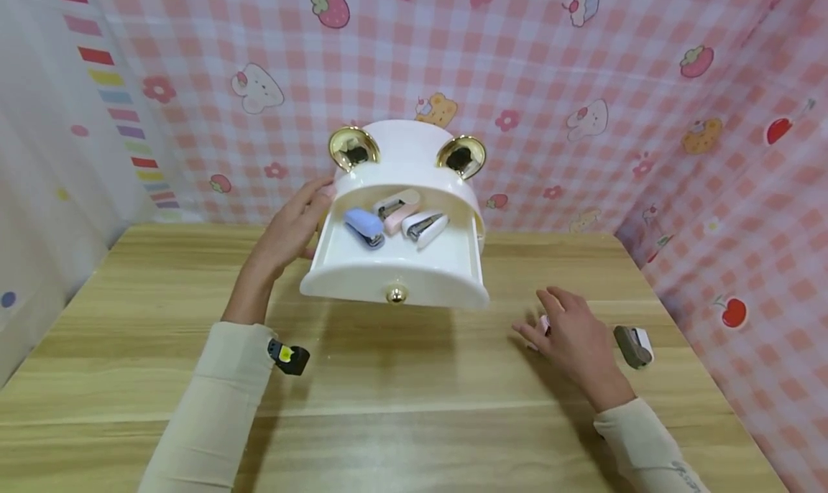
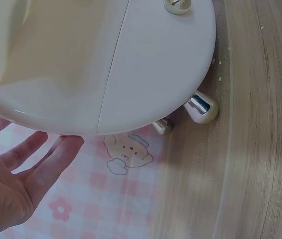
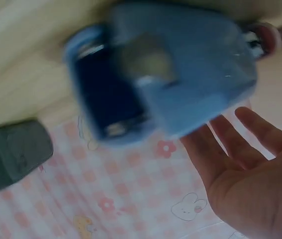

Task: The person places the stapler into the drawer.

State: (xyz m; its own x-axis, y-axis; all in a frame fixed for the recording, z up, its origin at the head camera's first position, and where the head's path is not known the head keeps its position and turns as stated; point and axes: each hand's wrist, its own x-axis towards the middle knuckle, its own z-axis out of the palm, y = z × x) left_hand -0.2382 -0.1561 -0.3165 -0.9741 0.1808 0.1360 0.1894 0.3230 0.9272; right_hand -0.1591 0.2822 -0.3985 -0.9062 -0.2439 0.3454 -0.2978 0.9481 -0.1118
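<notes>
Left hand [image 1: 290, 223] touches centre box [image 1: 406, 148], fingers extended; at lower right, loose-fingered right hand [image 1: 576, 338], apparently gathering staplers [image 3: 200, 64], needs a pinch.

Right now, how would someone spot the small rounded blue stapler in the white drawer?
Find the glossy white rounded box, then its open white drawer with a gold knob. The rounded blue stapler lies leftmost inside in the head view, the only blue one there.

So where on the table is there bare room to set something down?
A broad bare patch of table lies between the left sleeve and right sleeve, in front of the open drawer. Another lies left of the left sleeve. It's crowded around the right hand and grey stapler, and toward the drawer's back, where staplers cluster.
</notes>
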